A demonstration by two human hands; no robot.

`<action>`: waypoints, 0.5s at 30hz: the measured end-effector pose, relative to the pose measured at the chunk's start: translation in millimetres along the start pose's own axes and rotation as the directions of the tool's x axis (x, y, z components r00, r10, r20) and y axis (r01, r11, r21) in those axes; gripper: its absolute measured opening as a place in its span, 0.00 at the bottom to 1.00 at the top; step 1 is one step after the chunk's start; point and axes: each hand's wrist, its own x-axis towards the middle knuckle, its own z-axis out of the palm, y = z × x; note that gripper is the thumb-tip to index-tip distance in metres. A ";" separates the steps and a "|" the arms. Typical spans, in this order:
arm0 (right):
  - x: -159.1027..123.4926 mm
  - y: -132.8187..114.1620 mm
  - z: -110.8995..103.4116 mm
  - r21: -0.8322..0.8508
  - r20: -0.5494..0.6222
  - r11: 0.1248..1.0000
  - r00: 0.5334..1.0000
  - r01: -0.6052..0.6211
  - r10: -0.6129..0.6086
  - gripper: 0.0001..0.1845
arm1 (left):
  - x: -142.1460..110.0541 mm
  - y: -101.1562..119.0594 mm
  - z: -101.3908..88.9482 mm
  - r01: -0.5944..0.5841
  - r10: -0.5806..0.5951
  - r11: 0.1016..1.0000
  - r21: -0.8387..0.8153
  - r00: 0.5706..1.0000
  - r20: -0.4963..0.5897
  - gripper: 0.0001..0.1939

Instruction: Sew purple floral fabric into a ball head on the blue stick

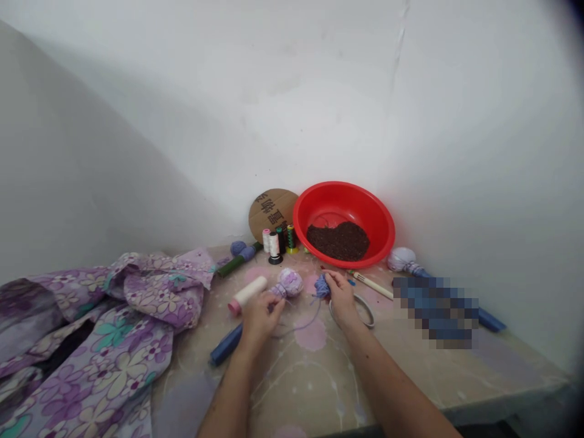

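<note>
Winding lilac yarn around a cloth bundle at a table corner, a person's left hand (260, 319) curled closed over a blue rod (227, 344), while a pale spool of thread (249, 295) lay against its fingers. The rod appeared to run beneath the hand to a lilac bundle (291, 282) near the middle of the counter. The right hand (341, 297) pinched a ball of blue yarn (322, 286), and a yarn strand (301, 325) trailed loosely across the counter (314, 389) below the hands.

Just beside the right hand lay a metal ring (360, 310) and a pen-like tool (371, 284). A red basin (344, 225) holding dark soil (338, 241) sat in the back corner, with a round piece of cardboard (272, 213) printed in black characters leaning to its left. Thread spools (274, 246) stood in a cluster at the back edge. A white cloth ball on a blue handle (401, 259) lay along the right edge, near a blurred patch (435, 312). Floral purple fabric (114, 328) was heaped along the left edge.
</note>
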 end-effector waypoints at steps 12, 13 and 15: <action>-11.6 -23.4 8.8 0.199 0.200 0.953 0.962 -0.227 0.187 0.17 | 4.6 30.1 38.9 0.386 -0.121 0.774 -0.501 0.868 0.482 0.36; -11.2 -22.5 8.3 0.186 0.188 0.957 0.964 -0.224 0.189 0.17 | 4.0 28.4 42.6 0.430 -0.120 0.747 -0.507 0.838 0.533 0.33; -7.8 -18.4 4.8 0.153 0.135 0.968 0.974 -0.199 0.179 0.15 | 3.5 23.4 43.7 0.452 -0.142 0.750 -0.483 0.823 0.550 0.21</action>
